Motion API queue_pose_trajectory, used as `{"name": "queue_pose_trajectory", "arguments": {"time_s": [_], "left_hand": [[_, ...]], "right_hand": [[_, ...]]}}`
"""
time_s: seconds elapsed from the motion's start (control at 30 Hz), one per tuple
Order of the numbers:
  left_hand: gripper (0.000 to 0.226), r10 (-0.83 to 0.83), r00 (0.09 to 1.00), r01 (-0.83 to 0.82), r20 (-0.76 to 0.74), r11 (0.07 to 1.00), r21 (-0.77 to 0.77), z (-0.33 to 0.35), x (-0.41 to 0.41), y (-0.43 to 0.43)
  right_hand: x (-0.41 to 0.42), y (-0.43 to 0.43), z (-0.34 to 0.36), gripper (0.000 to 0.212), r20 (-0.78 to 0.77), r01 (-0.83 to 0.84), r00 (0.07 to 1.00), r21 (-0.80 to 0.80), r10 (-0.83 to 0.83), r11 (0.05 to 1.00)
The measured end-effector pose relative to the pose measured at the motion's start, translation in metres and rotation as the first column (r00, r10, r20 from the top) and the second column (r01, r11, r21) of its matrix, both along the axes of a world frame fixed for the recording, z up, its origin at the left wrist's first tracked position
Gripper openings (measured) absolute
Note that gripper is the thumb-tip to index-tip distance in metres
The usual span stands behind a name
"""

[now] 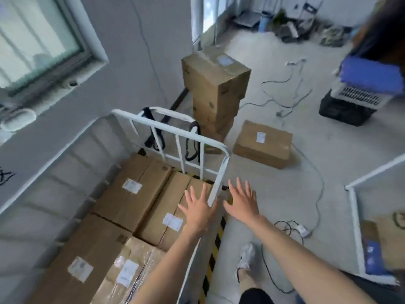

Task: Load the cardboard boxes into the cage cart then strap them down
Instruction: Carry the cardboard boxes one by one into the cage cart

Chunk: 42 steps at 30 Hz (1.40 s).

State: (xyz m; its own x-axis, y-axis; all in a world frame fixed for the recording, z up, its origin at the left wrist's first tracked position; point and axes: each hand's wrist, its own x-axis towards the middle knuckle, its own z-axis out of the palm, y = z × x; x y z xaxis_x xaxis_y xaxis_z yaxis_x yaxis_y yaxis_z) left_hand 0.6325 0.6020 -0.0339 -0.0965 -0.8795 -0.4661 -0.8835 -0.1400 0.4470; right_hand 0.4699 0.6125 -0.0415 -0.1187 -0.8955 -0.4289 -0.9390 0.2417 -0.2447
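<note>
The person's left hand (198,210) and right hand (242,204), both spread flat and holding nothing, hang either side of the cage cart's white rail (215,187), boxes (131,200) lie inside it, and the crooked stack (215,84) beyond it could fall over if pulled too fast.

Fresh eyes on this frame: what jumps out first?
Two spread, empty hands at lower centre: the left hand over a box inside the cage cart, the right hand just outside its white rail. Labelled cardboard boxes fill the cart at lower left, and black straps hang on its far rail. Beyond it stands a tall box stack, with a single box lying to its right.
</note>
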Motion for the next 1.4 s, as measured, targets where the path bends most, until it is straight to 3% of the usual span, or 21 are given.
{"name": "queue_pose_trajectory", "arguments": {"time_s": [0.23,0.43,0.7,1.0,1.4], "left_hand": [[0.078,-0.295,0.956,0.294,0.005,0.954,-0.049,0.011,-0.199,-0.066],[0.078,-0.332,0.943,0.332,0.012,0.943,-0.026,0.001,-0.325,-0.11],[0.074,-0.309,0.95,0.308,0.033,0.951,0.03,-0.024,-0.411,-0.209],[0.073,-0.307,0.952,0.304,-0.008,0.937,0.171,-0.111,-0.528,-0.401],[0.07,-0.408,0.907,0.344,0.103,0.859,0.379,-0.279,-0.617,-0.611]], "right_hand": [[-0.187,-0.013,0.005,0.084,0.0,0.321,0.947,-0.021,-0.321,0.947],[-0.303,-0.05,0.0,0.085,0.102,0.448,0.89,-0.025,-0.444,0.894],[-0.394,-0.147,-0.024,0.085,0.206,0.497,0.845,0.038,-0.493,0.867],[-0.504,-0.339,-0.103,0.082,0.181,0.546,0.812,0.099,-0.555,0.832],[-0.619,-0.528,-0.272,0.083,0.152,0.621,0.705,0.34,-0.693,0.707]]}}
